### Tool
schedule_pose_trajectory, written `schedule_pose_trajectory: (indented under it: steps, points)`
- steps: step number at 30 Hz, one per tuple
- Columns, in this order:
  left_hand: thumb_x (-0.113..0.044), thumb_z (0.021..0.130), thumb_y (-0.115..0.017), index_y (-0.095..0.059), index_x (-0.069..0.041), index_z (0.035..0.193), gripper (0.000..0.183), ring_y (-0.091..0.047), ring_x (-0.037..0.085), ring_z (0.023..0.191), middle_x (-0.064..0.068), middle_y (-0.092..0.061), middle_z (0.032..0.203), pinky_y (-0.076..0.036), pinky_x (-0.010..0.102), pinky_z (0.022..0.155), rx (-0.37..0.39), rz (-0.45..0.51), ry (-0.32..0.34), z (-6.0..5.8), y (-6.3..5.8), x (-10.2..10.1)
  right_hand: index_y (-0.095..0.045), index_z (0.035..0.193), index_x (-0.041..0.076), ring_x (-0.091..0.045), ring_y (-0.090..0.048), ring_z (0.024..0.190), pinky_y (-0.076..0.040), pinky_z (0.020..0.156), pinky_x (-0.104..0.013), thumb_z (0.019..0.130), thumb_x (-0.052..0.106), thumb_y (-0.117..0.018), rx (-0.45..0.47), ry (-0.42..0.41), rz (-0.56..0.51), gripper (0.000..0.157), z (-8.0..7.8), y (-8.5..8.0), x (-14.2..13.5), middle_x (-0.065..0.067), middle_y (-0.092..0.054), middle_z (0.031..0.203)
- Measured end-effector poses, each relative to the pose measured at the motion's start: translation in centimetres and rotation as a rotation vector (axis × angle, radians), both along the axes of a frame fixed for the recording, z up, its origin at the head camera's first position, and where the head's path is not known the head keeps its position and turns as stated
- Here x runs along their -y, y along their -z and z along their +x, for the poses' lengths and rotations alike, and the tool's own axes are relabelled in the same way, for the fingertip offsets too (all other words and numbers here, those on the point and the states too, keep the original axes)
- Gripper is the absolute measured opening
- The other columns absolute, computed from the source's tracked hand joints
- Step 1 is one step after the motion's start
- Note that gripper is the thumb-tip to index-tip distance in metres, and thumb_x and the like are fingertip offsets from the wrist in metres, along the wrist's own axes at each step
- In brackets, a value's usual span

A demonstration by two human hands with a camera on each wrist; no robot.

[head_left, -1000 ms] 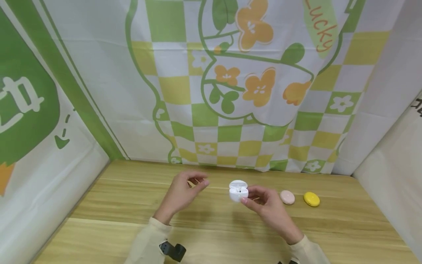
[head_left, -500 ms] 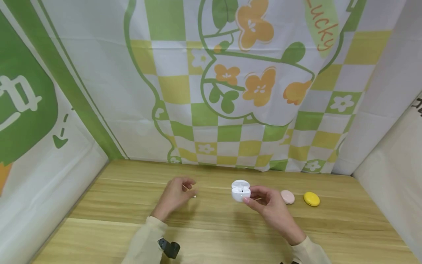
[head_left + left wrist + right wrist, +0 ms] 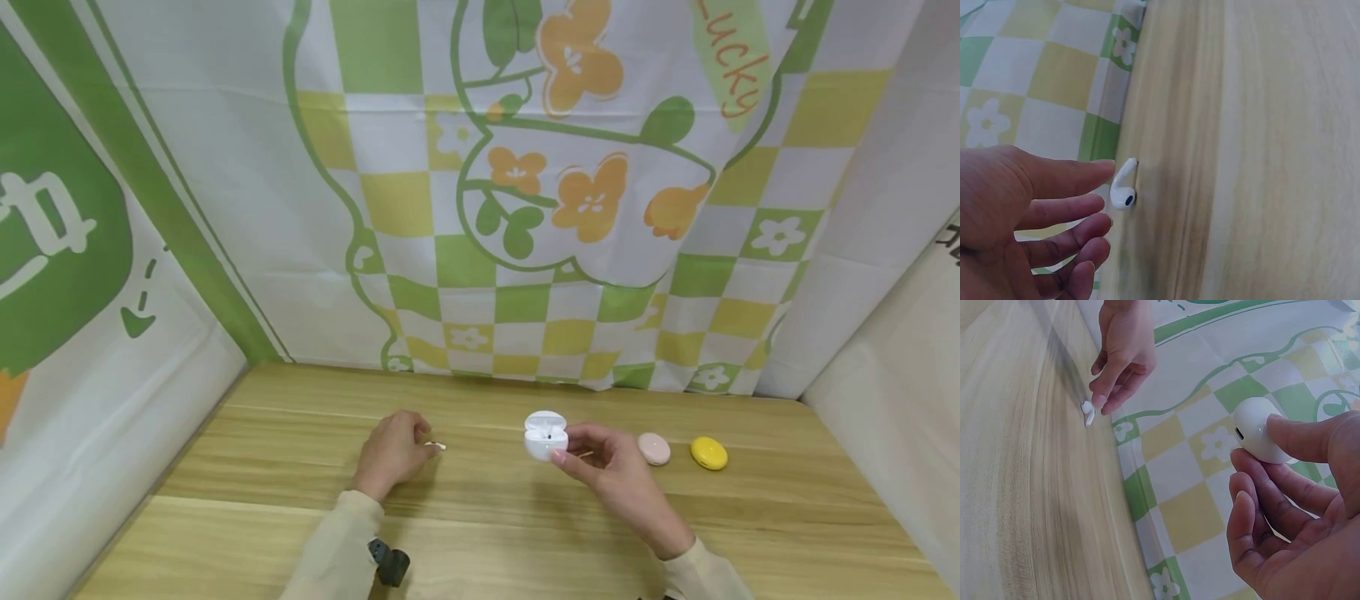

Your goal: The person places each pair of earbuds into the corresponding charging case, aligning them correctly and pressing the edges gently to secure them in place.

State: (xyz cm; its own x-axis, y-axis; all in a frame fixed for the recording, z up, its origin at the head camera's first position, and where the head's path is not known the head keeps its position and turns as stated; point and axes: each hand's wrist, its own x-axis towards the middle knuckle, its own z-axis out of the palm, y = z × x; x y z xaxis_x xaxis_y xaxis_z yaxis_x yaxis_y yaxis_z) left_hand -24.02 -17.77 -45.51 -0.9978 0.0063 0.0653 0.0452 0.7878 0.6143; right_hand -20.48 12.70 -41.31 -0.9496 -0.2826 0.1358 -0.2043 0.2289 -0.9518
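Note:
A white wireless earbud point(image 3: 438, 446) lies on the wooden table at my left fingertips. My left hand point(image 3: 391, 454) is low over the table, fingers loosely bent. In the left wrist view, the earbud point(image 3: 1124, 195) shows its dark speaker opening just beyond the thumb tip, with a gap between thumb and index finger. Held up to the right is a white earbud charging case point(image 3: 546, 446), its lid raised, pinched between thumb and fingers of my right hand point(image 3: 626, 483). The right wrist view shows the outside of the case point(image 3: 1254, 428) with its charging port.
Right of my right hand, a pale pink round case point(image 3: 654, 448) and a yellow round case point(image 3: 708, 452) lie on the wooden table point(image 3: 525, 533). A patterned cloth point(image 3: 525, 333) hangs along the table's back edge.
My left hand has moved left and down to the table, away from the charging case. The earbud has come into view at its fingertips. My right hand stays nearly still with the case.

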Motion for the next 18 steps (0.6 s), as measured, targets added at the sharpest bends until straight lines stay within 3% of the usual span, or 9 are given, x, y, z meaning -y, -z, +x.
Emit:
schedule_pose_trajectory:
  steps: [8,18]
  points:
    - [-0.019,0.081,-0.086,-0.073,-0.004,0.091,0.022,-0.062,0.022,0.077,0.005,-0.070,0.090,-0.052,0.042,0.064,0.028,-0.058,-0.055,-0.33,0.36,-0.19,-0.069,0.113,-0.007,-0.017,-0.067,0.087,-0.056,0.077,-0.027,0.091,0.009,-0.076,0.002,-0.007,0.006,0.028,0.15,-0.01,0.09,-0.014,-0.072,0.099]
    - [-0.014,0.084,-0.082,-0.072,-0.008,0.081,0.011,-0.057,0.019,0.066,0.004,-0.069,0.081,-0.047,0.038,0.055,0.016,-0.073,-0.067,-0.43,0.62,-0.32,-0.069,0.113,-0.007,-0.018,-0.067,0.087,-0.056,0.076,-0.027,0.091,0.010,-0.077,0.002,0.003,0.018,0.029,0.10,0.08,0.12,-0.014,-0.072,0.099]
